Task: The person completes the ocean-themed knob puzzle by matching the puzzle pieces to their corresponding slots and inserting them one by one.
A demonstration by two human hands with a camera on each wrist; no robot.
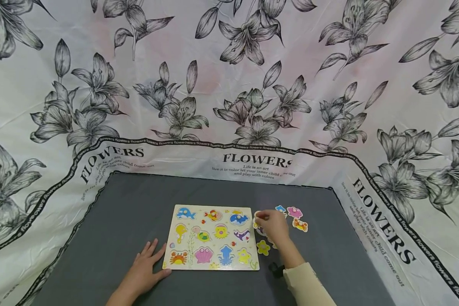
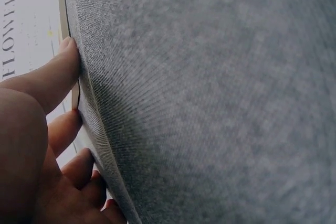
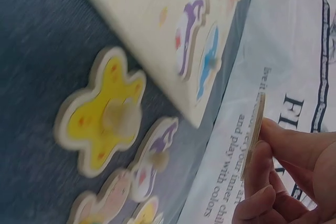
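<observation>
A wooden puzzle board (image 1: 235,248) with colourful sea-animal pictures lies flat on the grey surface. At its lower left corner rests my left hand (image 1: 143,270), fingers spread and thumb along the bottom edge; fingertips meet the board edge (image 2: 63,9) in the left wrist view. Just beyond the board's right side, my right hand (image 1: 275,227) pinches a thin wooden puzzle piece (image 3: 253,137) between thumb and fingers. That piece appears edge-on, its picture hidden. Below the right hand lie a yellow star piece (image 3: 100,119) with a knob and a purple-and-white piece (image 3: 155,158).
Right of the right hand are a pink piece (image 1: 295,212), an orange crab piece (image 1: 300,225) and a blue piece (image 1: 280,208). A small black object (image 1: 276,270) is beside the right wrist. Flower-printed cloth (image 1: 183,159) surrounds the grey surface (image 1: 137,208).
</observation>
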